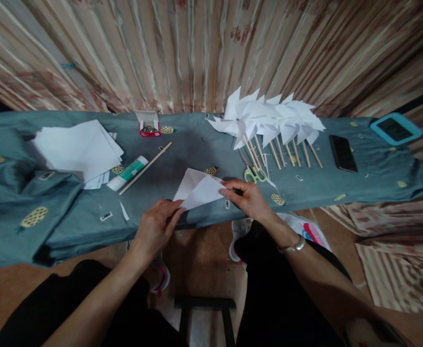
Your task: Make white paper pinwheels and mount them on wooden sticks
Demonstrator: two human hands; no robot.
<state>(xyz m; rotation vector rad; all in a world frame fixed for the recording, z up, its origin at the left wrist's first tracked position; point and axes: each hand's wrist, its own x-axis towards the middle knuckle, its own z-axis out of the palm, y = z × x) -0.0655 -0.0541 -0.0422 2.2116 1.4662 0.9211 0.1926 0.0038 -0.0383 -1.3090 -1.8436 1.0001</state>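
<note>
A white sheet of paper (203,189), partly folded over on itself, is held above the front edge of the cloth-covered table. My left hand (157,222) pinches its lower left corner between thumb and fingers. At its right corner, my right hand (245,196) grips the paper the same way. Just beyond my right hand lie green-handled scissors (254,174). To the left of the paper are a wooden stick (146,167) and a green and white glue tube (129,172), lying side by side.
Several white paper pinwheels (269,118) on sticks lie in an overlapping row at the back. A paper stack (79,149) and an open red box (149,127) of small metal pieces are on the left. A phone (343,153) and a blue-framed tablet (395,128) lie right.
</note>
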